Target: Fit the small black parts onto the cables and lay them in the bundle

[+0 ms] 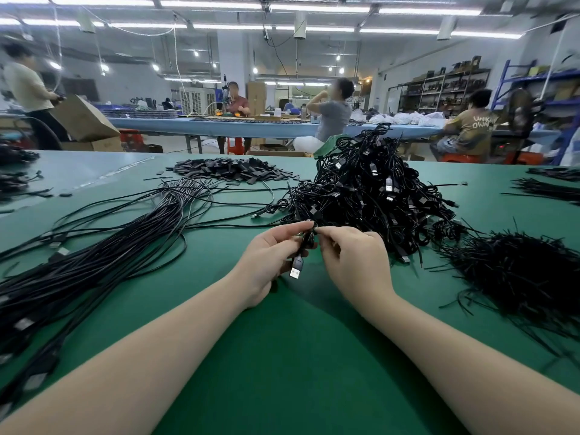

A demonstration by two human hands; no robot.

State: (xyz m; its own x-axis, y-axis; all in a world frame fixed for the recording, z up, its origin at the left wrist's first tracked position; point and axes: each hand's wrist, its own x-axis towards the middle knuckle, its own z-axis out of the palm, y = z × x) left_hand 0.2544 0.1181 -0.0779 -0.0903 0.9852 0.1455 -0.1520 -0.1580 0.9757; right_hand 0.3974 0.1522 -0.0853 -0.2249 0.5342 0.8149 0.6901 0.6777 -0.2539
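Both hands meet above the green worktop (282, 356), just in front of the tangled pile (373, 196) of finished cables. The left hand (270, 262) has its fingers curled round a coiled cable (307, 241), whose USB plug (295, 269) hangs below the fingers, metal end down. The right hand (354, 259) pinches at the top of the same coil with thumb and forefinger; what sits between those fingertips is too small to tell. The two hands are touching or nearly so at the fingertips.

To the left lies a long bundle (103, 262) of straight cables, running from the near left edge toward the worktop's middle, plugs at the near end. Behind it, at the far side, a low heap of small black parts (232, 169). At the right, a spread of thin black ties (514, 271), well apart from the hands. More cable lots lie at the far left and far right edges.

Other people sit and stand at a blue bench (251, 127) beyond
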